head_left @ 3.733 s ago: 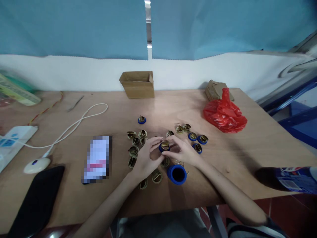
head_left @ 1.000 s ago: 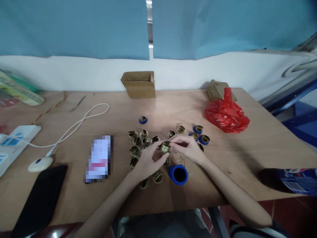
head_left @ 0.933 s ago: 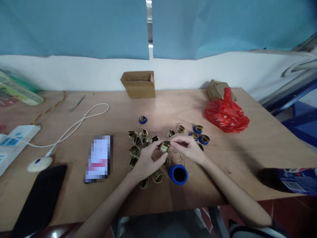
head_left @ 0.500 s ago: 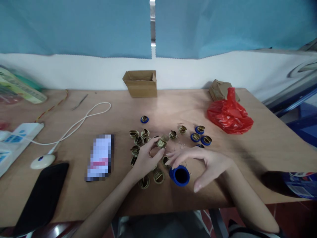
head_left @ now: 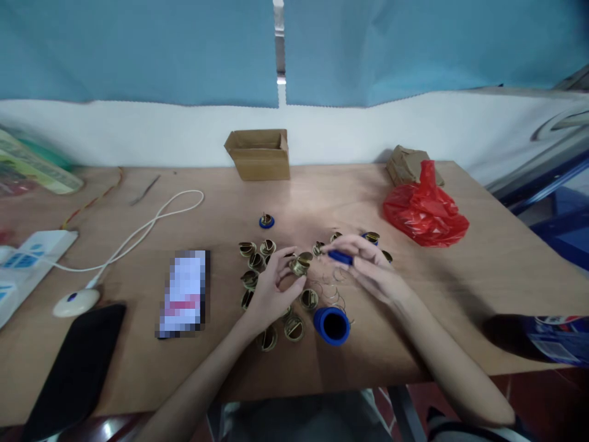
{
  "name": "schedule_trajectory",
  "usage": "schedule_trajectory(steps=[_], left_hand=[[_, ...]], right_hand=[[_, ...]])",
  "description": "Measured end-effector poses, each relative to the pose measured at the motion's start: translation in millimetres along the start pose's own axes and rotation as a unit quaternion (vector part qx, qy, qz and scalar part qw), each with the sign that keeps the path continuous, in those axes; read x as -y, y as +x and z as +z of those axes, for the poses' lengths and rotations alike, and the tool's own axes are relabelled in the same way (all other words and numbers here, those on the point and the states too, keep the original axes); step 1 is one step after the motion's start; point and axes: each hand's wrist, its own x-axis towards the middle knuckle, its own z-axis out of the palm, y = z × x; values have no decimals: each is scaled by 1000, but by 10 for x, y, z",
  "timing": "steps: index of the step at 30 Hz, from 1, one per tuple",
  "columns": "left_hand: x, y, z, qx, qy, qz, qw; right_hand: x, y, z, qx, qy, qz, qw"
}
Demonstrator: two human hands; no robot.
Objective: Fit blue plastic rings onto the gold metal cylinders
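Between the thumb and fingers of my left hand is a small round brass fitting with a tilted disc on top. My right hand pinches a blue ring, held just right of the fitting and apart from it. Under and around my left hand stand several similar fittings, such as one brass piece. A stack of blue rings lies tipped near the table's front. Thin wire rings lie between my hands. Fittings with blue rings around them are partly hidden behind my right hand.
One blue-ringed fitting stands apart farther back. At the wall is an open cardboard box; a red plastic bag sits back right. A bottle lies at right. Phones, a white cable and a power strip occupy the left.
My right hand has moved from above the blue ring stack up and back, and now pinches a blue ring. My left hand keeps the brass fitting in nearly the same place.
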Motion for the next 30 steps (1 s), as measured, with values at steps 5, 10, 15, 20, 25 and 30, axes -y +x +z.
schedule_trajectory(steps=[5, 10, 15, 20, 25, 30], left_hand=[[-1, -4, 8, 10, -5, -5, 1000], [-58, -1, 22, 30, -43, -19, 998], [-67, -3, 34, 41, -56, -19, 997], [-49, 2, 39, 51, -30, -7, 998], [9, -1, 25, 65, -24, -11, 998], [-41, -18, -20, 89, -4, -25, 996]], right_hand=[[-265, 112, 1, -87, -55, 0, 995], [-451, 132, 130, -32, -89, 7, 996], [-509, 118, 167, -26, -152, -12, 988], [-526, 97, 118, -30, -246, -40, 968], [-519, 87, 109, -29, -325, -58, 943], [-479, 91, 148, -17, -385, -71, 920]])
